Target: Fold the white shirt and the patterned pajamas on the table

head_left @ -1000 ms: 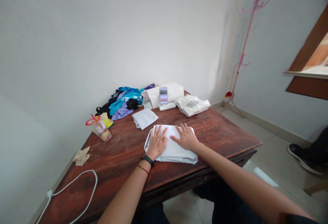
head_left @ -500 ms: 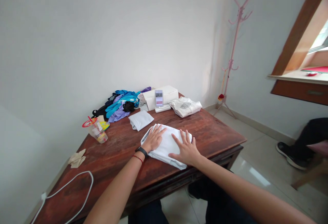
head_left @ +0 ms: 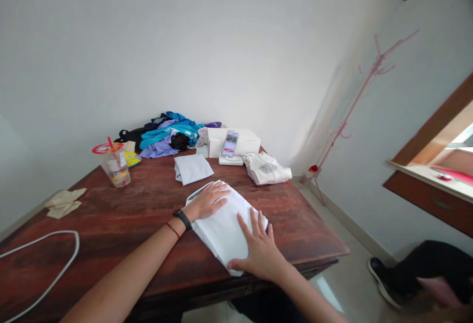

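Note:
A folded white cloth (head_left: 225, 224) lies on the dark wooden table (head_left: 121, 219) in front of me. My left hand (head_left: 207, 201) rests flat on its far left part, fingers stretched out; a black band and a red string are on that wrist. My right hand (head_left: 258, 251) lies flat on the cloth's near right end, close to the table's edge, fingers spread. Neither hand grips anything.
Behind are a smaller folded white cloth (head_left: 192, 168), a folded printed white garment (head_left: 266, 168), a white box (head_left: 232, 141), a pile of blue, purple and black clothes (head_left: 166, 135), a plastic cup with red straw (head_left: 115, 164), a tan rag (head_left: 63, 201) and a white cable (head_left: 44, 269). Another person's shoe and leg (head_left: 406, 273) are at the right.
My right hand has slid along the cloth from beside the left hand to its near end. The left hand has stayed on the far part. My view has swung leftward.

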Tool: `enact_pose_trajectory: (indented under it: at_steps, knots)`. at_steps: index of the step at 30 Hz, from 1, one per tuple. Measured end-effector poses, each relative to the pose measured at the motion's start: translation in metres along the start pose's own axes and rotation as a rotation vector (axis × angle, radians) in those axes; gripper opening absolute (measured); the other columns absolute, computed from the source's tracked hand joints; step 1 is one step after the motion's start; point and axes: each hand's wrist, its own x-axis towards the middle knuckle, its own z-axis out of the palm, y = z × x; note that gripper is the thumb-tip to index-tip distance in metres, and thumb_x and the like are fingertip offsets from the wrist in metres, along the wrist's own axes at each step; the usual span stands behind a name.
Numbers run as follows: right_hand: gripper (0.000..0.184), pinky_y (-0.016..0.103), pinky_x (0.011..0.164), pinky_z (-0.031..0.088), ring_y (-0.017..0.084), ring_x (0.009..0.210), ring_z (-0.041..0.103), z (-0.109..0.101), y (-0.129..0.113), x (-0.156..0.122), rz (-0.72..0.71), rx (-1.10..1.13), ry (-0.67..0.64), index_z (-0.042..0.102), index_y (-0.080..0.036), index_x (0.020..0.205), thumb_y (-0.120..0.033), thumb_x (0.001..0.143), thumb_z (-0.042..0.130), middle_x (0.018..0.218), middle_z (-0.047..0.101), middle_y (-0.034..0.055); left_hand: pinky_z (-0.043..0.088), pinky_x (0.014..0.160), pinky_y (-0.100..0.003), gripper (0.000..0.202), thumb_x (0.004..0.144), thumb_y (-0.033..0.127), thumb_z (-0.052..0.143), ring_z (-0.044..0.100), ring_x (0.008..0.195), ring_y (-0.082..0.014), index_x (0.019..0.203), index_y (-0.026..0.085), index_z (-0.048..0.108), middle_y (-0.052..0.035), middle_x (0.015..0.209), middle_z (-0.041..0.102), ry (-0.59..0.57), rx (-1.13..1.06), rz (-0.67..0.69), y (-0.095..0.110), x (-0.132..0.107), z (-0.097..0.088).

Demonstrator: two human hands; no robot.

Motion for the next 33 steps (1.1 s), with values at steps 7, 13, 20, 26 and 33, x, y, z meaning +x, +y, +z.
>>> enact_pose_trajectory:
  at_steps: [7,13,20,26,33]
  knots:
    - [0.098,0.051,0.126,0.011,0.032,0.157,0.006,0.031,0.021,-0.039,0.144,1.018,0.441,0.04,-0.028,0.153,-0.05,0.069,0.085,0.171,0.013,0.0085,0.018,0.125,-0.053,0.049,0.102,0.033,0.045,0.034,0.15,-0.0287,0.149,0.023,0.049,-0.0084,0.155,0.05,0.31,0.172,-0.17,0.006,-0.008,0.001]
    - [0.074,0.05,0.106,0.049,0.032,0.137,0.053,0.005,0.021,-0.043,0.392,1.802,0.206,0.057,-0.026,0.131,-0.042,0.068,0.089,0.151,0.054,0.0105,0.04,0.111,-0.05,0.053,0.101,0.041,0.045,0.054,0.133,-0.0363,0.147,0.015,0.05,-0.0182,0.146,0.056,0.291,0.179,-0.503,-0.006,-0.012,0.0]
    - [0.055,0.04,0.092,0.057,0.025,0.106,0.071,0.024,-0.01,-0.027,0.368,1.854,0.064,0.066,-0.02,0.118,-0.041,0.072,0.088,0.124,0.073,0.0088,0.047,0.099,-0.042,0.045,0.1,0.044,0.046,0.066,0.117,-0.0339,0.136,0.022,0.062,-0.0127,0.132,0.069,0.209,0.06,-0.547,-0.008,-0.015,-0.002]
    - [0.073,0.045,0.091,0.06,0.03,0.115,0.068,0.028,-0.056,-0.012,0.318,1.951,0.058,0.048,-0.019,0.143,-0.04,0.081,0.08,0.13,0.07,0.0118,0.046,0.1,-0.044,0.041,0.095,0.042,0.054,0.067,0.115,-0.0356,0.13,0.024,0.066,-0.0125,0.126,0.072,0.265,-0.102,-0.588,-0.006,-0.015,-0.001]
    - [0.069,0.052,0.092,0.06,0.035,0.112,0.07,0.008,-0.056,0.001,0.389,1.913,0.126,0.054,-0.015,0.14,-0.03,0.077,0.077,0.119,0.075,0.0132,0.048,0.102,-0.041,0.037,0.087,0.039,0.065,0.066,0.12,-0.0336,0.121,0.022,0.069,-0.0123,0.118,0.075,0.455,-0.537,-0.713,-0.013,-0.01,-0.01]
